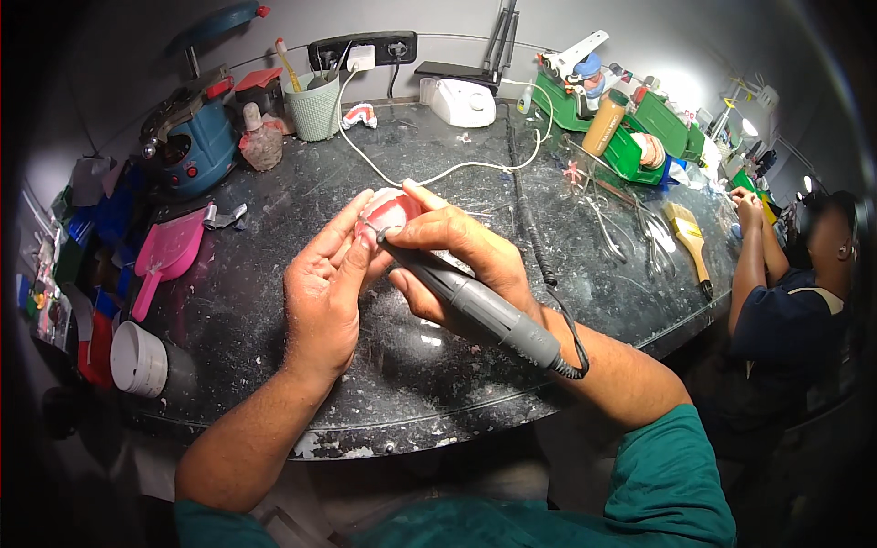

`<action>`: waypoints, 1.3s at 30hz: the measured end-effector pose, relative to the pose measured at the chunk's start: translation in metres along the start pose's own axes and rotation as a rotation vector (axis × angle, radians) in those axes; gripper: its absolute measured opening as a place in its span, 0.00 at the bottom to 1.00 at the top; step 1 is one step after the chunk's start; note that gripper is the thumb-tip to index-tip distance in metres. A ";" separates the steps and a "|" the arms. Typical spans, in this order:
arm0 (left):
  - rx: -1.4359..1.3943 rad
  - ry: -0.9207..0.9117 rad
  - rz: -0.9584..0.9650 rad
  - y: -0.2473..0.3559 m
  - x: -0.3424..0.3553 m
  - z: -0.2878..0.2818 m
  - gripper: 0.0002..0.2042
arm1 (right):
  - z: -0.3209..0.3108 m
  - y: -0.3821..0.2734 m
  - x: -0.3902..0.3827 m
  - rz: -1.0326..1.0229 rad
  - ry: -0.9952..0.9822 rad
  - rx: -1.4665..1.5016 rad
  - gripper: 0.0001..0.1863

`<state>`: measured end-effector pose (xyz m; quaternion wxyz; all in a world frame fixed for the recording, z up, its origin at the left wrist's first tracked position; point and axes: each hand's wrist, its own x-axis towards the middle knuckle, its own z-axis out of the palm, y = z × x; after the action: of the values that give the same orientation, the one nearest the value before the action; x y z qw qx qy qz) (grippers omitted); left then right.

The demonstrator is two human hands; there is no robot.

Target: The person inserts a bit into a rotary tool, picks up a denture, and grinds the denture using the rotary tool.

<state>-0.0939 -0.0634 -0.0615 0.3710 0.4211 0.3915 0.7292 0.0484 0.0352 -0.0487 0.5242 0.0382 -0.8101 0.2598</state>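
In my left hand point(320, 297), closed at the fingertips, is a small dental model with red-pink wax or base material point(395, 212). My right hand point(484, 251) is wrapped round a dark grey rotary handpiece point(489, 315), pen-fashion. Its thin metal bit meets the model's near left side or lies just over it; I cannot tell if they touch. From the handpiece's back end a black cord point(575, 342) runs over my right forearm. Both hands are close together above the middle of the dark, dusty bench point(247, 329).
To the left are a pink dustpan point(172, 247), a white tub point(139, 359) and a blue machine point(194, 146). Behind stand a pale cup point(315, 111) and a white control box point(463, 103). At right lie wire tools point(607, 228) and a brush point(685, 236); another person point(790, 301) sits beyond.
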 end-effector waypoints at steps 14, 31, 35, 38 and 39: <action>0.024 -0.007 0.022 0.001 0.001 0.000 0.21 | -0.004 0.000 0.000 -0.010 -0.040 -0.005 0.18; -0.132 0.014 -0.043 0.001 0.002 0.001 0.20 | -0.004 0.006 -0.008 0.095 0.050 0.027 0.16; -0.113 0.039 -0.095 0.003 0.002 -0.001 0.19 | -0.006 0.003 -0.004 0.015 -0.004 -0.047 0.16; -0.144 0.021 -0.064 0.004 0.003 0.001 0.19 | -0.002 0.008 -0.005 -0.020 0.010 -0.034 0.16; -0.144 0.020 -0.064 0.004 0.004 0.002 0.19 | -0.001 0.009 -0.007 0.024 0.069 -0.011 0.18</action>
<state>-0.0947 -0.0612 -0.0563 0.4194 0.3734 0.3552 0.7474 0.0490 0.0420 -0.0577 0.5490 0.0166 -0.7933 0.2628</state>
